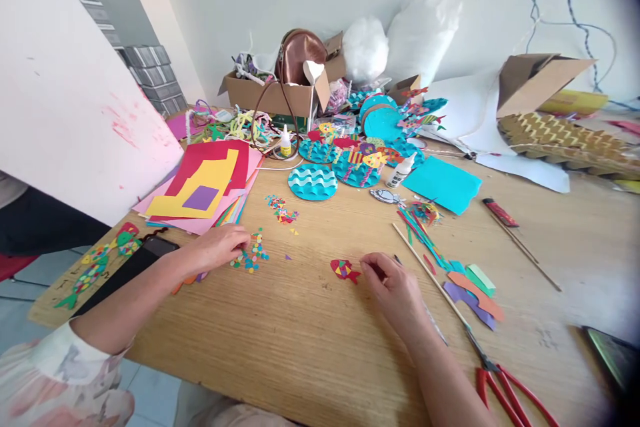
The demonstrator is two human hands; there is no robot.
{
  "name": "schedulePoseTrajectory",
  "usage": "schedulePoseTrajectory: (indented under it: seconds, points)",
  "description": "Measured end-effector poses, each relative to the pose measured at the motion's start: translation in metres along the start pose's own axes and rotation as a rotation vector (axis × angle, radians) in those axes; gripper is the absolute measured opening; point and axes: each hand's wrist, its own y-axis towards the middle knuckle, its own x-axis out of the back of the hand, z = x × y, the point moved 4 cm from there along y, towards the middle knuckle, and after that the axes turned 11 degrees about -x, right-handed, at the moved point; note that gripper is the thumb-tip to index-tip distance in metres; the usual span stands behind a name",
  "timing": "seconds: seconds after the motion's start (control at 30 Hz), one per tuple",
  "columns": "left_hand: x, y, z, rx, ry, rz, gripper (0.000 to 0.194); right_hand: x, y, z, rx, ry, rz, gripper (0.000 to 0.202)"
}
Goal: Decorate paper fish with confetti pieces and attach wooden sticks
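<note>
Red paper fish (344, 270) flat on desk (280, 340), toward front edge. R hand (393, 287) curled, fingertips by tail; pinch unclear. L hand (223, 245) bent over paper dots (256, 255); can't tell if pinching. Fish prob. light, flimsy; hold body rim.

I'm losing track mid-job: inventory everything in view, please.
Small fish: one, patterned red, front centre
Paper dots: many, mixed, left
Confetti: many, mixed, behind dots
Paper stack: one, multicoloured, left
Wavy disc: one, turquoise, centre
Decorated discs: several, turquoise, near it
Bottles: two, white, near discs
Sheet: one, turquoise, right
Scraps: several, mixed, right
Sticks: at least two, tan, right
Scissors: one, red handles, front right
Egg trays: count unclear, tan, right
Boxes: several, brown, back
Round bag: one, copper, back
Bundles: two, white, back
Larger fish: several, multicoloured, left
Board: one, white, left
Table: one, brown, underneath
Left hand: one, bare, at dots
Right hand: one, bare, at small fish
</note>
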Motion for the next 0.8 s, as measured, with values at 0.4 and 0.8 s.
schedulePoseTrajectory:
  seconds: [0.4, 0.8]
  points:
    - [-0.008, 0.001, 0.009, -0.041, -0.004, 0.008, 0.010, 0.003, 0.000, 0.003, -0.021, 0.021, -0.003, 0.015]
    - [0.000, 0.003, 0.009, 0.047, -0.014, 0.009, 0.015, 0.001, 0.000, 0.001, -0.005, 0.019, 0.014, 0.017]
